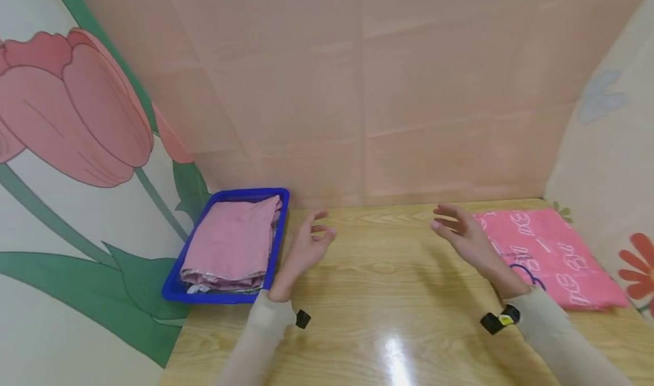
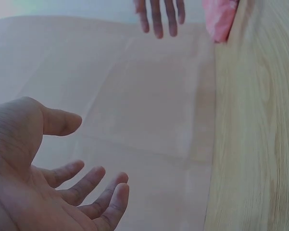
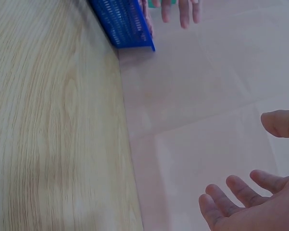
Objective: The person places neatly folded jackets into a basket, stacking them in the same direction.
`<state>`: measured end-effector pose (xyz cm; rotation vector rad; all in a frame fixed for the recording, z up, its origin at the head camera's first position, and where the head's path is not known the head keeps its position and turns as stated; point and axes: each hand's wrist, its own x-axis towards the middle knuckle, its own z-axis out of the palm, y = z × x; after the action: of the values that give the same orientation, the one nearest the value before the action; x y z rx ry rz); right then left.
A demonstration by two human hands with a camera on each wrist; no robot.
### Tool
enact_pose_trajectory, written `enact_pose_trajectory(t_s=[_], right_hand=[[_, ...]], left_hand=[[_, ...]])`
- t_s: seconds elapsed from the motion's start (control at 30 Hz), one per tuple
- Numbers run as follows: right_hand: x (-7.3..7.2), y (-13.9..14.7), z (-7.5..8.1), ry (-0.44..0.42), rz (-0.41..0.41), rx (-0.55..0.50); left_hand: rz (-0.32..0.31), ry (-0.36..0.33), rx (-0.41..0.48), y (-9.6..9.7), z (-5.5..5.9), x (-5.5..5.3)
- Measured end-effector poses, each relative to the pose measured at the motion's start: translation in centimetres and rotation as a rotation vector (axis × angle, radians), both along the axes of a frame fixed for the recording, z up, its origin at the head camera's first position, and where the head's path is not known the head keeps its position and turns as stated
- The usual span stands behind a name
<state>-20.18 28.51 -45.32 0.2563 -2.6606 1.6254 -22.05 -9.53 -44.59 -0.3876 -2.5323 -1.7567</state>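
My left hand (image 1: 309, 246) hovers above the table, just right of a blue plastic basket (image 1: 278, 250), with its fingers relaxed and nothing held. Inside the basket lies folded pink cloth (image 1: 230, 238), with patterned edges showing at its front. Opposite, my right hand (image 1: 469, 243) is also raised over the table, palm turned inward, fingers loosely bent and holding nothing. Beside and partly behind that hand lies a flat, bright pink piece (image 1: 554, 255) with white lettering and a dark blue curved mark; whether it is a bag or cloth I cannot tell. Both wrist views show spread fingers.
A light wood-grain table (image 1: 378, 272) spans the space between the basket and the pink piece. Behind it hangs a creased, peach-coloured sheet (image 1: 357, 91). Walls with printed flowers, including a large tulip (image 1: 76, 108), close in the left and right sides.
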Motion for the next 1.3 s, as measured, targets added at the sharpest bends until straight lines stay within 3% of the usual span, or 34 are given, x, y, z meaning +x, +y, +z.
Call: enact_pose_trajectory(t_s=[0.77, 1.3], right_hand=[[1.4, 4.9, -1.1, -0.011, -0.102, 0.081], [1.9, 7.5, -1.7, -0.035, -0.117, 0.105]], left_hand=[[-0.113, -0.025, -0.006, 4.7, -1.3, 0.2], [-0.170, -0.022, -0.025, 8.1, -2.4, 0.3]])
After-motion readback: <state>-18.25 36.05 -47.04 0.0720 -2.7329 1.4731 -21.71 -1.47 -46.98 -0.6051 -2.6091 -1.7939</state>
